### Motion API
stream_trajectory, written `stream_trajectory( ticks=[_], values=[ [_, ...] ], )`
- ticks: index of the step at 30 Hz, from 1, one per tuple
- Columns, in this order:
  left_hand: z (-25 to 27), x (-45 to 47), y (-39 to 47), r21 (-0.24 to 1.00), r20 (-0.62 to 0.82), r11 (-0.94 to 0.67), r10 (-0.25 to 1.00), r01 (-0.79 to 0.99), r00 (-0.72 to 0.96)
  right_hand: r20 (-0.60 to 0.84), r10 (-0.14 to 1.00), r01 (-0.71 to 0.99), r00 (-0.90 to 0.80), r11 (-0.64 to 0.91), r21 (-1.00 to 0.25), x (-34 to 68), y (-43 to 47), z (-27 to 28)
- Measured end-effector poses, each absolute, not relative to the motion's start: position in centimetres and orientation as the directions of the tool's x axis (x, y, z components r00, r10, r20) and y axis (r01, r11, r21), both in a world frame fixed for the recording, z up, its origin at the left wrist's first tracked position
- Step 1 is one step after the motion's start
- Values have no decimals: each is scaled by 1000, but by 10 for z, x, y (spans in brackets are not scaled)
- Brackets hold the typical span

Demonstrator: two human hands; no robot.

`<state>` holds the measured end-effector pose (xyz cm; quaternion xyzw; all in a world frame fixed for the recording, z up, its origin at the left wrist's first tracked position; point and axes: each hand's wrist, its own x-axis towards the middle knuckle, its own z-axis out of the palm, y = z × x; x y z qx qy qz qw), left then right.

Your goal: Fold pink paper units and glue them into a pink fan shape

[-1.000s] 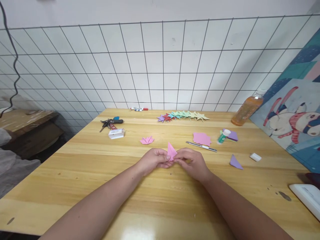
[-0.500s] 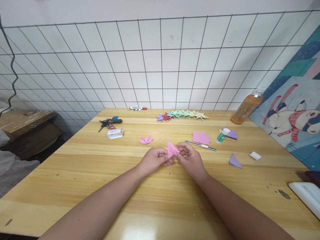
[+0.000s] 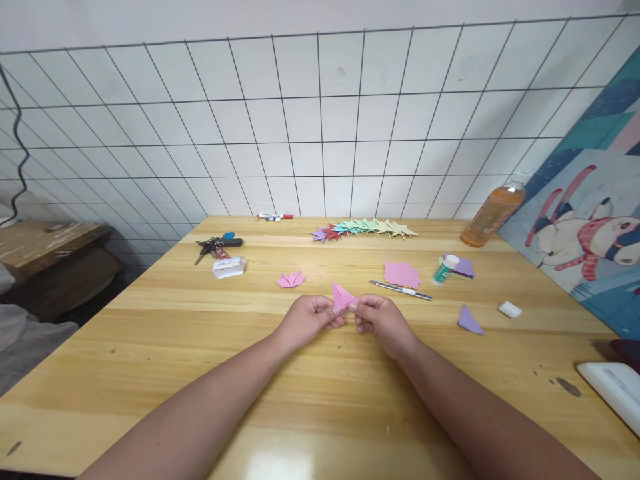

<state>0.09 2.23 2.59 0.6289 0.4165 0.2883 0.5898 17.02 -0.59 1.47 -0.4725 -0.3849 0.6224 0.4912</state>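
Note:
A folded piece of pink paper [image 3: 342, 296] is held up between both hands over the middle of the table. My left hand [image 3: 311, 320] pinches its lower left side between thumb and fingers. At its right corner, the thumb and curled fingers of my right hand [image 3: 386, 325] grip it. Just beyond my left hand lies a pink folded paper leaf shape [image 3: 291, 279]. A craft knife [image 3: 401, 290] and a stack of pink paper [image 3: 403, 274] lie past my right hand.
Several folded leaf shapes [image 3: 370, 228] run in a row near the wall. To the right are a glue stick [image 3: 445, 269], purple folded paper [image 3: 470, 321], an eraser [image 3: 509, 309] and a bottle [image 3: 494, 215]. Keys [image 3: 219, 246], a small white box [image 3: 229, 267] and markers [image 3: 275, 217] lie left.
My right hand has shifted its grip to the paper's right corner, with its fingers curled in more below. The pink paper has tilted and looks narrower.

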Motion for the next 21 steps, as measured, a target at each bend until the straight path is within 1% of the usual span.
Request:
stream_trajectory(
  ticks=[4, 9, 13, 17, 19, 21],
  values=[
    [26, 2, 22, 980, -122, 30, 874, 198, 470, -232, 971, -240, -47, -237, -942, 170, -6, 13],
    [26, 0, 23, 985, -138, 65, 860, 162, 491, -214, 977, -140, -22, -215, -967, 169, -7, 15],
    [27, -3, 23, 987, -141, 80, 856, 142, 497, -214, 977, -140, -13, -214, -967, 168, -7, 17],
    [26, 0, 21, 990, -73, 2, 858, 139, 508, -203, 979, -146, 15, -199, -969, 167, -7, 17],
    [27, 2, 20, 993, -18, -44, 862, 110, 507, -196, 980, -124, 21, -192, -974, 166, -8, 17],
    [27, 5, 20, 994, 1, -56, 873, 99, 487, -187, 982, -95, 27, -183, -978, 165, -8, 17]
  ],
)
